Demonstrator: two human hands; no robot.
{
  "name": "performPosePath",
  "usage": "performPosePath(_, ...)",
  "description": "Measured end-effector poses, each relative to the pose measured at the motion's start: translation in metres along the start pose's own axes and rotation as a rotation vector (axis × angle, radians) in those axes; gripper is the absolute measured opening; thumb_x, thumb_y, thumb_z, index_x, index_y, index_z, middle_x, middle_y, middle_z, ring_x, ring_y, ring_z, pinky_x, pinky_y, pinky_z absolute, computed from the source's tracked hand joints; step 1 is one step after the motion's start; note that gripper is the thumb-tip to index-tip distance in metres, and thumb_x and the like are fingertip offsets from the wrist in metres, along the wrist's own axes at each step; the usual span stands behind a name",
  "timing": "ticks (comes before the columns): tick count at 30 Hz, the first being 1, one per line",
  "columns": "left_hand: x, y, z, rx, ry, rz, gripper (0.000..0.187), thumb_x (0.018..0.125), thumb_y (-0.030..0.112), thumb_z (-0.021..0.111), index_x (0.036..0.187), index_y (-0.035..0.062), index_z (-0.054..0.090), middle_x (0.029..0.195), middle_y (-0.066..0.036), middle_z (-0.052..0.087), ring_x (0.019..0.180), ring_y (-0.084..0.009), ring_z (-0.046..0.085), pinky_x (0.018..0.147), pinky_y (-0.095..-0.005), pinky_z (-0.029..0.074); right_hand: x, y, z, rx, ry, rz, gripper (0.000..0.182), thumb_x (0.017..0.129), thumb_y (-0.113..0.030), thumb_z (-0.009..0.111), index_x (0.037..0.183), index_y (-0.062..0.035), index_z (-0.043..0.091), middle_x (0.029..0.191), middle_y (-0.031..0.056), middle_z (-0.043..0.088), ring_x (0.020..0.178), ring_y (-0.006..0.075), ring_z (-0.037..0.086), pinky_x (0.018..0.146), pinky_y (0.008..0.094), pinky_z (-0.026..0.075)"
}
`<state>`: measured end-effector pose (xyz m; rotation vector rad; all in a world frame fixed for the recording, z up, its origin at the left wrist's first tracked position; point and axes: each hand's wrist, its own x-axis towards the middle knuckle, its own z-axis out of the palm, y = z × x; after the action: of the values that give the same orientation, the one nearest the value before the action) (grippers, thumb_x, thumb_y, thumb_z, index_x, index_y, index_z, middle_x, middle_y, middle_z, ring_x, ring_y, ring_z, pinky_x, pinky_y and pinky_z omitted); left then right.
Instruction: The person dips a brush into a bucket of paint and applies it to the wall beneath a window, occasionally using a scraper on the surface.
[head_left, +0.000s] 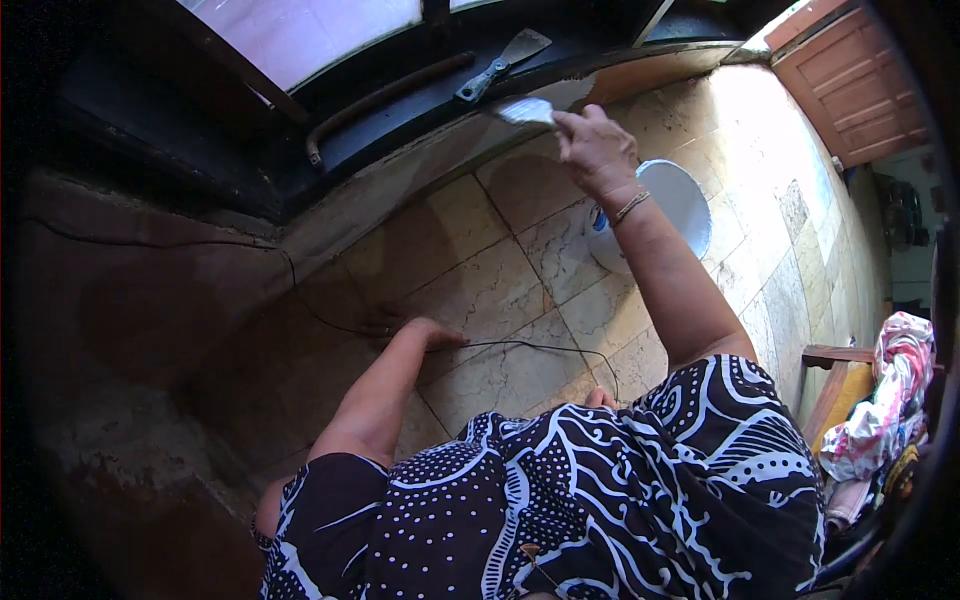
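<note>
My right hand is raised near the window sill, its fingers closed on a putty knife. The pale blade points left toward the sill edge and is a little blurred; the fingers hide its handle. My left hand rests on the tiled floor in shadow, fingers stretched out, holding nothing that shows. A thin black cable runs along the floor past that hand. Below my right forearm stands a white bucket, its lower side partly covered by the arm.
On the dark sill lie a second scraper and a curved rod. A low wall runs below it. A wooden door stands at the upper right. Crumpled cloths hang over wooden furniture at the right.
</note>
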<state>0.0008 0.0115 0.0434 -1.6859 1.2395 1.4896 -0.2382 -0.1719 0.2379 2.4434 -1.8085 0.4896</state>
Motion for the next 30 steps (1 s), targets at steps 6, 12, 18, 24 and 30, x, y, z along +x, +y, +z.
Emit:
performPosePath(6, 0.009, -0.002, 0.002, -0.040, -0.081, 0.080, 0.093, 0.058, 0.068, 0.071, 0.122, 0.0026, 0.057, 0.133, -0.013, 0.050, 0.124, -0.0258, 0.045, 0.103, -0.0363, 0.036, 0.037, 0.072, -0.005, -0.195, -0.040, 0.179, 0.026, 0.085, -0.030, 0.054, 0.106, -0.0231, 0.066, 0.098, 0.0102, 0.061, 0.091, 0.0290, 0.061, 0.080, 0.0410, 0.049)
performPosePath(12, 0.027, -0.008, 0.010, -0.112, -0.078, 0.009, 0.092, 0.059, 0.068, 0.072, 0.121, 0.0016, 0.057, 0.136, -0.012, 0.048, 0.125, -0.0248, 0.044, 0.104, -0.0362, 0.034, 0.073, 0.158, -0.007, -0.283, -0.094, 0.398, 0.026, 0.083, -0.023, 0.050, 0.103, -0.0216, 0.068, 0.107, 0.0110, 0.064, 0.101, 0.0284, 0.062, 0.085, 0.0427, 0.049)
performPosePath(18, 0.046, -0.014, 0.026, -0.107, 0.187, -0.163, 0.109, 0.053, 0.065, 0.077, 0.133, -0.0013, 0.043, 0.138, -0.019, 0.042, 0.128, -0.0276, 0.040, 0.106, -0.0358, 0.031, 0.083, 0.151, -0.004, -0.292, -0.139, 0.508, 0.032, 0.084, -0.021, 0.047, 0.109, -0.0199, 0.066, 0.112, 0.0098, 0.063, 0.104, 0.0291, 0.060, 0.087, 0.0429, 0.048)
performPosePath(24, 0.072, -0.021, 0.007, -0.134, -0.379, -0.147, 0.155, 0.042, 0.057, 0.086, 0.140, 0.0024, -0.020, 0.149, -0.027, -0.008, 0.140, -0.0338, -0.001, 0.112, -0.0444, 0.015, 0.061, 0.079, 0.005, -0.268, -0.109, 0.383, 0.027, 0.084, -0.020, 0.049, 0.104, -0.0123, 0.066, 0.107, 0.0165, 0.061, 0.098, 0.0335, 0.061, 0.084, 0.0438, 0.049)
performPosePath(30, 0.094, -0.037, 0.024, 0.110, 0.042, 0.119, 0.098, 0.051, 0.072, 0.073, 0.121, 0.0047, 0.058, 0.133, -0.016, 0.048, 0.123, -0.0271, 0.047, 0.102, -0.0375, 0.038, 0.018, 0.000, 0.003, -0.223, -0.070, 0.196, 0.022, 0.085, -0.018, 0.048, 0.100, -0.0101, 0.062, 0.100, 0.0177, 0.057, 0.087, 0.0364, 0.062, 0.076, 0.0451, 0.050)
